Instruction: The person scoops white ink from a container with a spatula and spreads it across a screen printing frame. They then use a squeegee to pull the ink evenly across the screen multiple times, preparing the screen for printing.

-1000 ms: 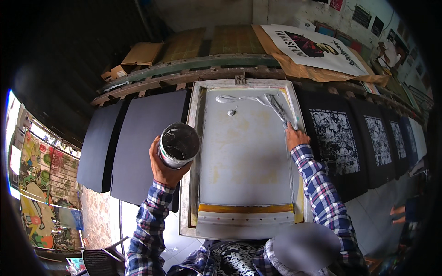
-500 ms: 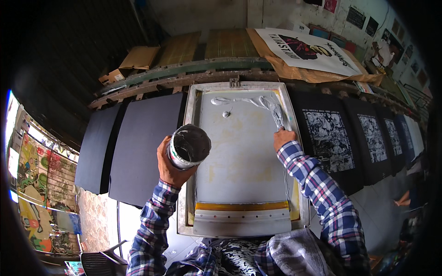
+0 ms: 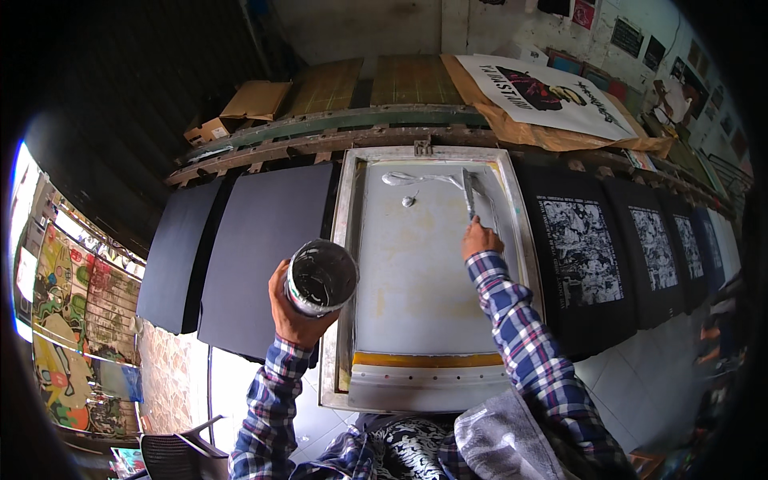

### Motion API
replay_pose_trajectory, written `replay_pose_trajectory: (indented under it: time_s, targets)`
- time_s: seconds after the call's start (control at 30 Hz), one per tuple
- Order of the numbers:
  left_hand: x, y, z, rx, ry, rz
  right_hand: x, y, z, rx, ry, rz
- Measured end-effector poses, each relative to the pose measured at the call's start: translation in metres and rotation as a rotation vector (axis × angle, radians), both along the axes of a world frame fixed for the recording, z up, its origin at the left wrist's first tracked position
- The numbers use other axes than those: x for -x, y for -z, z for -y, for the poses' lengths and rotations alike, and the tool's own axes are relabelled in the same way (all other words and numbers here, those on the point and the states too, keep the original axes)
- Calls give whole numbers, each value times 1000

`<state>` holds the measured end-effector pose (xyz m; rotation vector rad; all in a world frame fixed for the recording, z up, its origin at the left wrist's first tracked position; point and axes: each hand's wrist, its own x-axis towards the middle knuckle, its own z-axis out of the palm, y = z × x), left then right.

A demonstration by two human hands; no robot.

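Observation:
My left hand [image 3: 301, 316] is wrapped round an ink tub [image 3: 322, 278], raised over the left edge of a screen-printing frame [image 3: 524, 264]. The tub's mouth faces me, its inside smeared with grey ink. With my right hand [image 3: 482, 238] I grip an ink spatula [image 3: 469, 194], its blade pointing away over the far right of the mesh [image 3: 424, 280]. A streak of silvery grey ink [image 3: 408, 178] runs along the far end of the mesh, with a small blob [image 3: 409, 202] nearer me. A squeegee [image 3: 428, 384] with an amber blade lies across the near end.
Plain black shirts [image 3: 268, 256] on boards hang to the left; printed black shirts [image 3: 588, 248] line the right. Behind runs a rail bench [image 3: 384, 116] with a cardboard box [image 3: 256, 100] and a poster [image 3: 552, 96]. A grey towel [image 3: 512, 432] hangs at my lap.
My right hand has moved left and slightly away from the frame's right side, the spatula turning more upright. The tub has dropped a little nearer me. The whole view has shifted slightly.

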<state>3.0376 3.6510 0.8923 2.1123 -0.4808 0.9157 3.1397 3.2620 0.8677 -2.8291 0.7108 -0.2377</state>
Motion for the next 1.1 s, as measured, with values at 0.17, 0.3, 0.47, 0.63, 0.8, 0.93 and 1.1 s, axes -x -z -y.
replay_pose_trajectory:
  time_s: [0.17,0.3,0.47,0.63,0.8,0.93,1.1]
  targets:
    - [8,2,-31,-42,-52,16,-6,4,-54,-162,-6,-20]
    - [8,2,-52,-53,-89,57,-16,3,-87,-155,-64,-42]
    - [8,10,-83,-56,-85,3,-33,3,-128,-76,-158,-99]
    - [6,8,-100,-29,-59,-25,-42,18,-163,-28,-227,-71]
    - [0,12,-119,-22,-39,-30,-47,13,-185,84,-308,-98]
    - [-1,14,-133,-17,-20,-28,-41,2,-150,366,-253,8]
    - [-1,25,-141,28,20,-51,-6,-26,-84,373,-188,138]
